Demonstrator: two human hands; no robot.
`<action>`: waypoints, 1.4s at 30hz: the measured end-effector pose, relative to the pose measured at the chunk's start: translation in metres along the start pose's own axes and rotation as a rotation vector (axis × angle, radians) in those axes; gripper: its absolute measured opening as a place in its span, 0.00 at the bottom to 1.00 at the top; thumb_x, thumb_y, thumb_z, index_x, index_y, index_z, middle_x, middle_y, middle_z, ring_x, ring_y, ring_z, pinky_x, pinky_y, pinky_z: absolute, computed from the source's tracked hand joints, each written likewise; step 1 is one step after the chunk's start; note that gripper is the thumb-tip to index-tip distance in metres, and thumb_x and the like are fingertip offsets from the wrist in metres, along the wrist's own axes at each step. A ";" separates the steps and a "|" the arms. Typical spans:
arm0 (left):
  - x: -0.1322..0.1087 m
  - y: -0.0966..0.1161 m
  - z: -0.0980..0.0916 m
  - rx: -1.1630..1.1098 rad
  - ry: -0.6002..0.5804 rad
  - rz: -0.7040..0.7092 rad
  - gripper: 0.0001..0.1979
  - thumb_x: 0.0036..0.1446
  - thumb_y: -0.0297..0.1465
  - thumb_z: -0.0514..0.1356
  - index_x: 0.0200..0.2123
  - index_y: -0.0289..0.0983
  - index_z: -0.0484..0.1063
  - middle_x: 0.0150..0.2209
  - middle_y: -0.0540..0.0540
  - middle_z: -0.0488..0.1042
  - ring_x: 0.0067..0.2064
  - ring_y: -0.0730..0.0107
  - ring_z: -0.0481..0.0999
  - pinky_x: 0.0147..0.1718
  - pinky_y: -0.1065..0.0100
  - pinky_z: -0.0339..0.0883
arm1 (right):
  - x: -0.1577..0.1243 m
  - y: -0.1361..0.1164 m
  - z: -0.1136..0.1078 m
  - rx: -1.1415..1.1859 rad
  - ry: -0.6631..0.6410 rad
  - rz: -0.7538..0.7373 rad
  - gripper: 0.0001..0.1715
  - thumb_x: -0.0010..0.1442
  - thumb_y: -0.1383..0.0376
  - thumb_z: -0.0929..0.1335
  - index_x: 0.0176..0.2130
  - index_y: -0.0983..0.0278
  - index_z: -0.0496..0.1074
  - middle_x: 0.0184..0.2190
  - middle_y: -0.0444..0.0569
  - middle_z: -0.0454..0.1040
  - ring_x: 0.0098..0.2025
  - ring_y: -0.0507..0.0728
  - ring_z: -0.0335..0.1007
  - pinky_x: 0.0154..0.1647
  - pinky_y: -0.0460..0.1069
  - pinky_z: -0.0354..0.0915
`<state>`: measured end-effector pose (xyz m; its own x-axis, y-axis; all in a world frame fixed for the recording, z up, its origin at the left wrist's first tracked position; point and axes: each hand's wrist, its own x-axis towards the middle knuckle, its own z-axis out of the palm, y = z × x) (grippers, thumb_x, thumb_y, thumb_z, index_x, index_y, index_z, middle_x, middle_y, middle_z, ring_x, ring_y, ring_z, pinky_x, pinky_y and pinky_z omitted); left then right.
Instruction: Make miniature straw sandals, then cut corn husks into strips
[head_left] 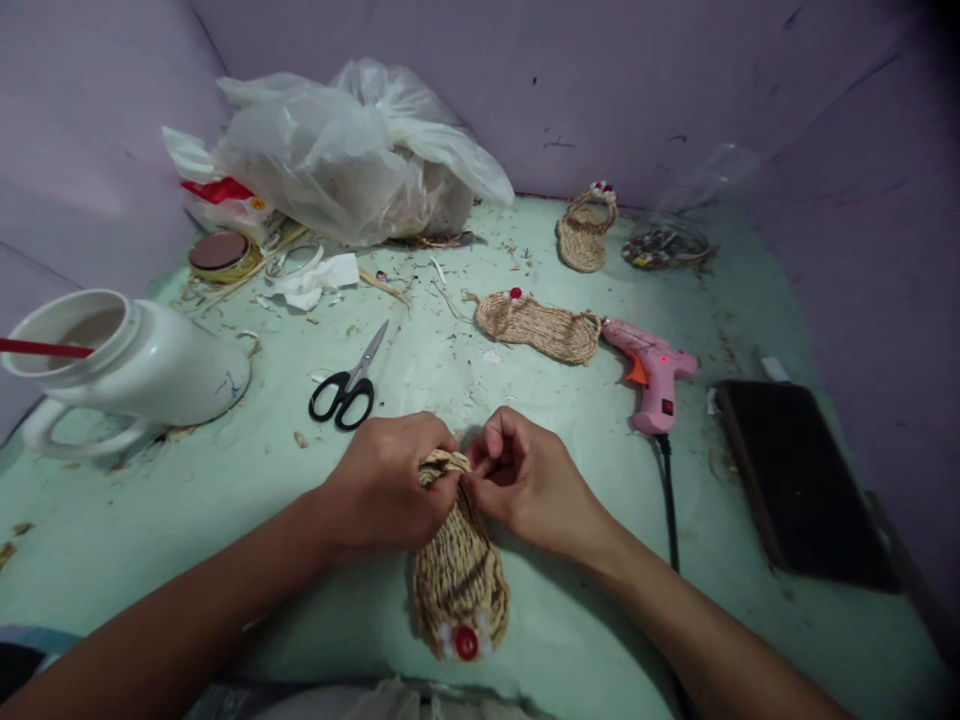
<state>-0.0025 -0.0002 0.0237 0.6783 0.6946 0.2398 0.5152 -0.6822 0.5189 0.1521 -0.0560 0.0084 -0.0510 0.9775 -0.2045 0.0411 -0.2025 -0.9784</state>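
Observation:
A small woven straw slipper lies at the front middle of the table, its beaded end towards me, with a red bead and white beads on it. My left hand is closed around the slipper's far end, thumb pressed against the woven strap there. Beside it, my right hand pinches the same end with thumb and forefinger, its other fingers curled. Whatever lies between those fingertips is mostly hidden. Beyond my hands rests another straw slipper on its own, with a red bead near its left end.
Black-handled scissors lie left of my hands. A pink glue gun with a lit red light and a dark phone are at right. A white mug lies tipped at left. Behind are a plastic bag, a third slipper and a bead container.

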 end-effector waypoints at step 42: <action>-0.004 0.003 -0.006 -0.296 -0.147 0.161 0.06 0.51 0.25 0.50 0.32 0.37 0.65 0.28 0.48 0.71 0.28 0.72 0.69 0.28 0.71 0.63 | 0.002 -0.006 -0.003 -0.010 -0.098 0.148 0.08 0.49 0.75 0.62 0.24 0.64 0.64 0.18 0.41 0.65 0.20 0.48 0.62 0.21 0.43 0.57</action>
<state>-0.0064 -0.0035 0.0292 0.8176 0.5286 0.2284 0.2362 -0.6696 0.7042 0.1550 -0.0529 0.0142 -0.1410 0.9265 -0.3488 0.0651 -0.3429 -0.9371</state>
